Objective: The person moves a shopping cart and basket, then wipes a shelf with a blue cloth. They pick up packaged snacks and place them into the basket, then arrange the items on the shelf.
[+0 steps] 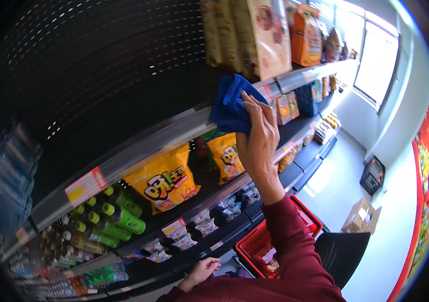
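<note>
A folded blue cloth [231,107] is in my right hand [260,137], pressed against the front edge of the upper shelf [173,130]. The hand stretches up in front of the shelving, fingers bunched over the fabric. Just above the cloth stands a tall pale snack bag [269,41]. Below it, a yellow snack bag [227,156] is partly covered by my wrist and the cloth. My left hand [202,270] hangs low near the bottom shelf, its fingers loosely curled together. Nothing shows in it; the palm is hidden.
Another yellow bag [167,179] and green-labelled bottles [118,217] fill the shelf below. A red shopping basket [254,245] sits beneath my right arm, beside a black seat [341,253]. An opened cardboard box [361,217] and a black crate [373,175] lie on the floor.
</note>
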A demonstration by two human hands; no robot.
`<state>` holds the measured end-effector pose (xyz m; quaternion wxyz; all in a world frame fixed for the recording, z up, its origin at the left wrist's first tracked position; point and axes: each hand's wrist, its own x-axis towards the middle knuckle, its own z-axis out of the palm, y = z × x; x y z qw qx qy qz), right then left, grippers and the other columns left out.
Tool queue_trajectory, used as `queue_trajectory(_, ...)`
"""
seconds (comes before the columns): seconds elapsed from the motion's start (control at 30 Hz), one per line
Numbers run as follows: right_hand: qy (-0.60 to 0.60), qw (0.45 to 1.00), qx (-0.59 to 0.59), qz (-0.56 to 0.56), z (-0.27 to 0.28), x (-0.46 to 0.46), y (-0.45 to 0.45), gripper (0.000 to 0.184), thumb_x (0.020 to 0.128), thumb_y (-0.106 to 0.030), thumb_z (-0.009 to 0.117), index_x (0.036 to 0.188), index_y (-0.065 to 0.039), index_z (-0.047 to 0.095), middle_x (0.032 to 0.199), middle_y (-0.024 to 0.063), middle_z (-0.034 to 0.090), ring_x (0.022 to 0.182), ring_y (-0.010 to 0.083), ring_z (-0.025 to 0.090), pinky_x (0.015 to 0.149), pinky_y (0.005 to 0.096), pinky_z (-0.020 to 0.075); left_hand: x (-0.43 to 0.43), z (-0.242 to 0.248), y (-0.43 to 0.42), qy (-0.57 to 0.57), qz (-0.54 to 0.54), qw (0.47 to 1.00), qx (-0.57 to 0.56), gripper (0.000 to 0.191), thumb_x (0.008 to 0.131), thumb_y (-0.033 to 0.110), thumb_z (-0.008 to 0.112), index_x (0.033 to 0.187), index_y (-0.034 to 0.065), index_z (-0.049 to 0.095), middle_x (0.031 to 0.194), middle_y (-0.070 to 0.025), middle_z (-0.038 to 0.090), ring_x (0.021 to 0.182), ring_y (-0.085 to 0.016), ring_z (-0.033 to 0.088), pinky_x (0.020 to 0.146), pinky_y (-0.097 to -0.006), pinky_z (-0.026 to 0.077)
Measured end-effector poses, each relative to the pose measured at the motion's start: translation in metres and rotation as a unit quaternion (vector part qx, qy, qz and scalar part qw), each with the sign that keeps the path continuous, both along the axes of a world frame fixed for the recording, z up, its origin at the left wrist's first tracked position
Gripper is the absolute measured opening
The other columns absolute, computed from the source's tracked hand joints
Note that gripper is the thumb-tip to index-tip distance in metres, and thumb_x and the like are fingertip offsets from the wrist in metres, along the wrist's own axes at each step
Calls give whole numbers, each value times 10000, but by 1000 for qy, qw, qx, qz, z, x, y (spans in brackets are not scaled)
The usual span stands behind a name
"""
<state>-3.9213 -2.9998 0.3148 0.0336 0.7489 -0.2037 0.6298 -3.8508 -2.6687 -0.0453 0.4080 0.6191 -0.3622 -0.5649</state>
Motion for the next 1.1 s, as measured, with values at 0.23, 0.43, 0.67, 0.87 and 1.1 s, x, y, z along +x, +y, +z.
queue_trajectory(0.23,70,995,-54,42,15,34,70,495,713,-52,678,1208,-50,665,1374,144,641,1208,325,595,1019,463,444,0,21,-16,-45,-37,998,-33,287,1039,138,564,1277,-15,615,1088,-101,728,967,-137,686,865,-293,547)
queue_trajectory(0.43,114,967,-88,211,23,94,164,558,658,2,604,1208,-23,697,1375,156,643,1224,321,585,1072,462,414,8,20,1,-74,-1,996,-56,302,1026,138,569,1283,-12,613,1078,-105,735,973,-138,688,880,-303,545)
queue_trajectory(0.67,140,913,-176,341,33,165,248,659,586,-57,766,1240,-63,680,1438,139,575,1276,297,542,1049,454,431,20,9,27,-74,76,990,-90,274,1020,136,580,1237,-26,622,1084,-106,742,953,-134,690,873,-301,550)
queue_trajectory(0.87,134,879,-238,390,43,210,296,451,742,-73,675,1191,-34,670,1389,160,586,1252,301,546,1048,449,442,27,-2,43,-62,101,988,-95,312,1028,167,587,1280,-15,609,1108,-108,742,965,-134,698,873,-306,555)
queue_trajectory(1.1,191,849,-226,437,78,212,276,341,777,10,624,1114,-4,671,1215,146,679,1087,309,641,904,401,532,41,35,49,-47,110,986,-116,292,1050,161,558,1284,-9,599,1129,-121,727,1066,-165,691,921,-311,551)
